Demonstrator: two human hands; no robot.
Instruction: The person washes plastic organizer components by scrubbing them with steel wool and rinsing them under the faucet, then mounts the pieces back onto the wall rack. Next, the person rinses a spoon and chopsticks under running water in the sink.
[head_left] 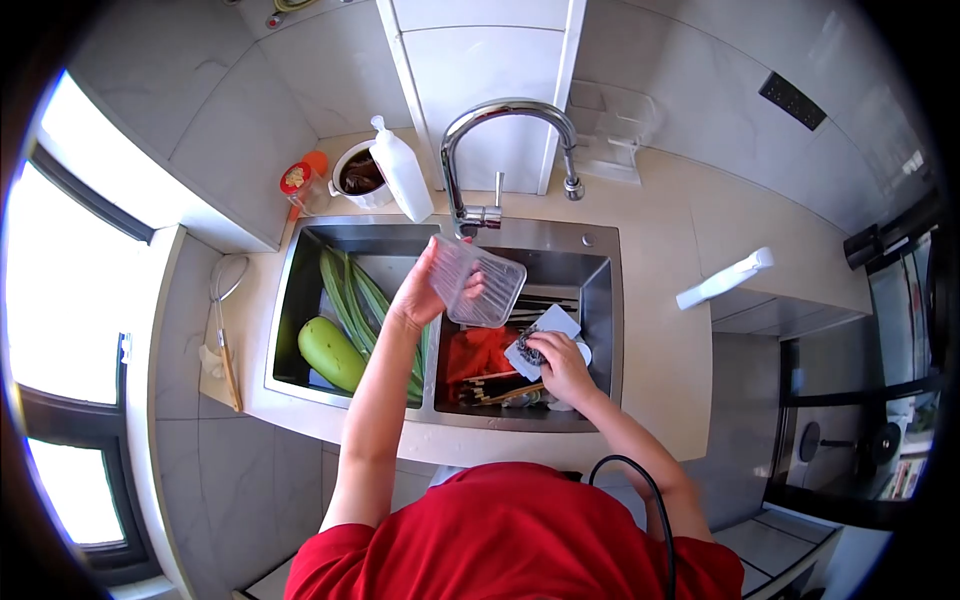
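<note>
My left hand [415, 287] grips a clear ribbed plastic container [482, 284], tilted above the sink's divider. Some of its fingers show through the clear plastic. Over the right basin, my right hand [560, 362] closes its fingers on a dark grey scourer [528, 349], which looks like steel wool. The scourer touches a pale grey flat plastic piece [557, 321] beneath it. Red cloth-like material [480, 352] and several chopsticks or thin sticks [490, 386] lie in that basin. My right hand hides part of what is below.
A green gourd [331, 353] and long green vegetables [356, 287] fill much of the left basin. The chrome faucet [506, 108] arches behind. A white bottle [400, 172], a pot [361, 183] and a jar [303, 188] stand at the back left. A strainer [226, 340] lies left.
</note>
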